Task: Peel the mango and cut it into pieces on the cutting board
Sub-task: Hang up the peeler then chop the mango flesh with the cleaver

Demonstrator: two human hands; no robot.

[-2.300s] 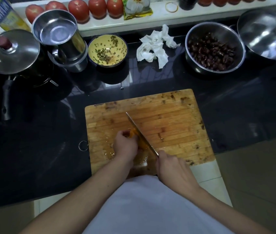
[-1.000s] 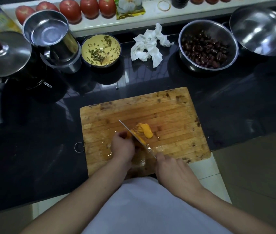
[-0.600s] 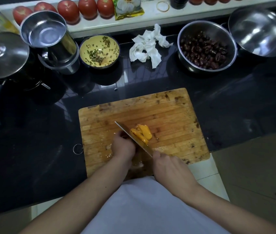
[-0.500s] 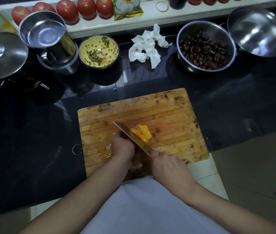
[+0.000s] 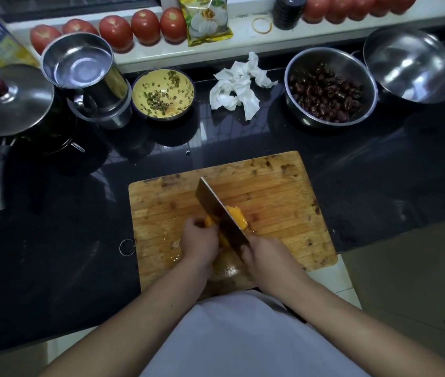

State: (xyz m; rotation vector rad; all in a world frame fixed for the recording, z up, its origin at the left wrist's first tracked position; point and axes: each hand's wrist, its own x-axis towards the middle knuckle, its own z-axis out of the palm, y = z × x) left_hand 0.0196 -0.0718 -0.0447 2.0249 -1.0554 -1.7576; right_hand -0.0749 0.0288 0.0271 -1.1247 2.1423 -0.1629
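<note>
Head view only. Containers along the back of the black counter (image 5: 52, 268): lidded pot (image 5: 12, 99) at far left, contents hidden; steel cup (image 5: 80, 63) sitting empty in a dark holder; yellow bowl (image 5: 163, 93) holding chopped green bits; steel bowl (image 5: 330, 87) holding dark red fruit, type unclear; second steel bowl (image 5: 411, 65) at far right sitting empty, touching or nearly touching the first.

Counts: 5 tomatoes (image 5: 145, 27) lining the white ledge on the left, more red ones at top right, cropped so I can't count them. 1 snack packet (image 5: 207, 20), 1 rubber band (image 5: 262, 24), 1 crumpled tissue (image 5: 239, 87).

Cutting board (image 5: 278, 197) is lying near the counter's front edge, near side overhanging toward the person. Left hand (image 5: 198, 240) is curling its fingers over a mango piece (image 5: 208, 221) on the board, mostly hiding it. Right hand (image 5: 266, 257) is wrapping tight around the handle of the cleaver (image 5: 221, 216); blade is running diagonally up-left, tilted flat side up. Cut mango slices (image 5: 239, 217) are lying just right of the blade, touching it.

Room: the board's far and right parts are sitting bare; an open counter strip is separating board from bowls. Board's hanging ring (image 5: 126, 246) is sticking out at its left edge.
</note>
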